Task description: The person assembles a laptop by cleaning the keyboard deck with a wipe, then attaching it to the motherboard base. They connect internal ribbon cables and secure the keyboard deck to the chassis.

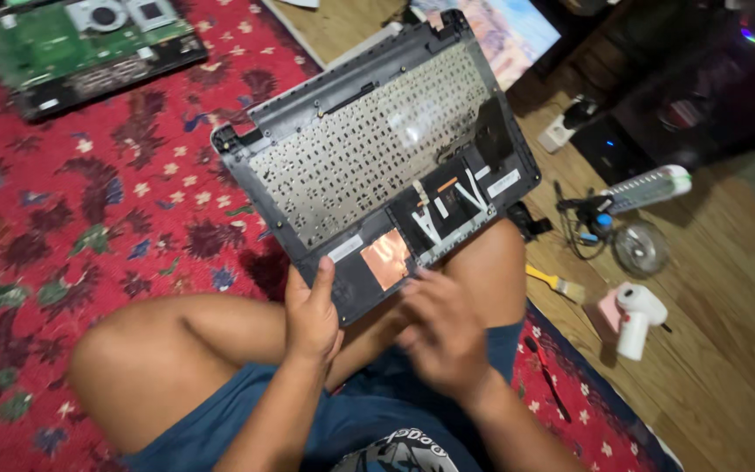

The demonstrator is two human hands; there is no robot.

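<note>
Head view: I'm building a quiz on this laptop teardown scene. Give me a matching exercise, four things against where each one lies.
Things:
1. laptop palmrest cover
2. green motherboard
3. yellow-handled brush
4. left hand

Places:
A. on the wooden floor, right of the person's knee
B. on the red patterned rug, top left
C. gripping the cover's near edge
D. underside up, propped on the person's legs

Pairs: 1-D, 2-B, 3-A, 4-C
</note>
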